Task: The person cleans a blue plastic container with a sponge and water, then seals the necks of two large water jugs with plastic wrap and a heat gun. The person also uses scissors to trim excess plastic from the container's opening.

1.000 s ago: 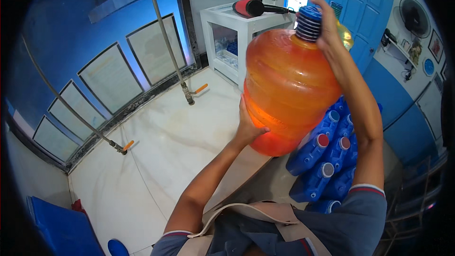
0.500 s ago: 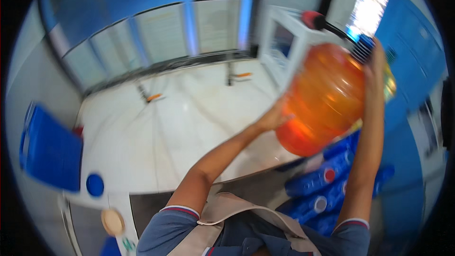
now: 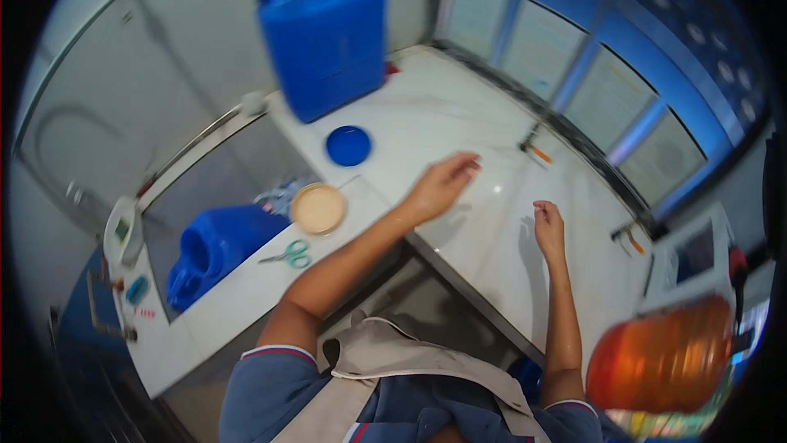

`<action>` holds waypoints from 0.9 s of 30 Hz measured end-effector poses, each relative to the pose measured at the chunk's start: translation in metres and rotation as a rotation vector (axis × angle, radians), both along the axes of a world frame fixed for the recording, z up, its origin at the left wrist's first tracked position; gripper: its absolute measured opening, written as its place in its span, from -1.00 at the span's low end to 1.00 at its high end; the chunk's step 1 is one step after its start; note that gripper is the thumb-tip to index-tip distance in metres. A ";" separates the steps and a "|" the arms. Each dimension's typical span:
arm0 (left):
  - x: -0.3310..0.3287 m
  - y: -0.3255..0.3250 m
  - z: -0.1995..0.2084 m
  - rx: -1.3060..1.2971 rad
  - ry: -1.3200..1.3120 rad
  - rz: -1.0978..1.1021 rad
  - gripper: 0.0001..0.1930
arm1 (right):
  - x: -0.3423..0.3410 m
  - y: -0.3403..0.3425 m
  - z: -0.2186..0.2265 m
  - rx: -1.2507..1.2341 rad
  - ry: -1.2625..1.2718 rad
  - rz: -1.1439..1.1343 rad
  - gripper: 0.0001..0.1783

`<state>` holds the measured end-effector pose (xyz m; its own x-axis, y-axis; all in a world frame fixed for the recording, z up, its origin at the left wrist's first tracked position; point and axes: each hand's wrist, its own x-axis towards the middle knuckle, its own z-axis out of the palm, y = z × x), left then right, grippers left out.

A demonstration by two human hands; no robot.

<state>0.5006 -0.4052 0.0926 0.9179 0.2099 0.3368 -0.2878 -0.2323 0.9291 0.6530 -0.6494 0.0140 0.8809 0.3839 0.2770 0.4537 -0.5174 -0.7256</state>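
My left hand (image 3: 447, 186) is above the white counter, holding nothing, with its fingers loosely stretched out. My right hand (image 3: 550, 230) hovers farther right over the same counter, also holding nothing, its fingers slightly bent and apart. Behind my right arm, at the lower right, is a large translucent orange water jug (image 3: 660, 357). The jug appears on its side, its neck toward the right edge; what supports it is hidden. A round blue lid (image 3: 348, 145) lies on the counter to the left of my left hand. Beyond it stands an upright blue jerrycan (image 3: 328, 45).
A second blue jerrycan (image 3: 225, 242) lies in the sink (image 3: 221, 168) at left. Green-handled scissors (image 3: 293, 255) and a round beige lid (image 3: 318, 209) are by the sink's front rim. Taps with orange handles (image 3: 537, 150) stand along the counter's back. A white-framed box (image 3: 693, 258) is at right.
Both hands have let go of the orange jug and moved left, away from it. The view has turned left, bringing the sink and scissors fully into sight.
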 end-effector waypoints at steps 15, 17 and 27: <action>-0.504 0.211 -0.112 0.954 0.954 1.175 -0.57 | -0.213 0.519 0.034 -0.081 0.706 1.294 -0.76; -0.495 0.227 -0.123 0.678 0.834 1.172 -0.64 | -0.246 0.569 0.043 -0.090 0.766 1.348 -0.74; -0.370 0.349 -0.083 0.615 0.982 1.530 -0.75 | -0.320 0.727 0.072 -0.133 0.679 1.367 -0.79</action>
<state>0.1310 -0.0563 0.0098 -0.0204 0.9746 0.2232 0.9469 -0.0527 0.3171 0.3335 0.0776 0.0865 -0.2138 0.9694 -0.1206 0.2346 -0.0689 -0.9697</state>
